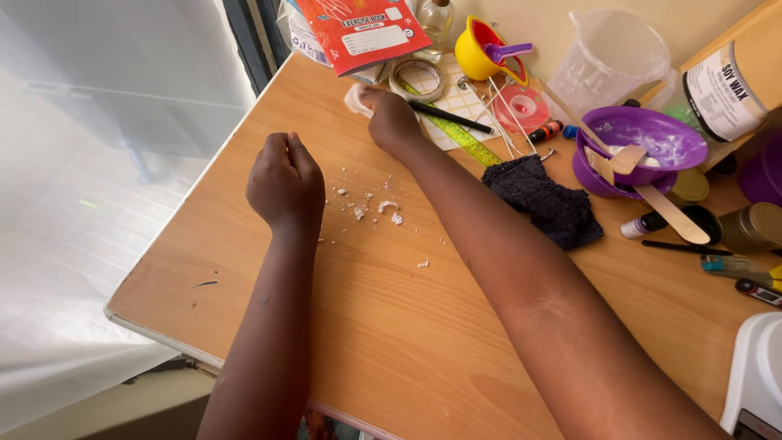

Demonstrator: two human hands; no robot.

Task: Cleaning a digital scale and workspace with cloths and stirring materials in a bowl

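Right hand (389, 116) grips a white wad (356, 99) at the far worktop (391, 326); left hand (285, 181) rests fisted (holding nothing visible) beside white crumbs (376, 208).

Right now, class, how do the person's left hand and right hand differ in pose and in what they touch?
The left hand is closed in a fist near the white crumbs, while the right hand reaches farther across the wooden table. The right hand presses on a white wad beside the tape roll; what the left hand holds, if anything, cannot be seen. Both are bare, backs facing up.
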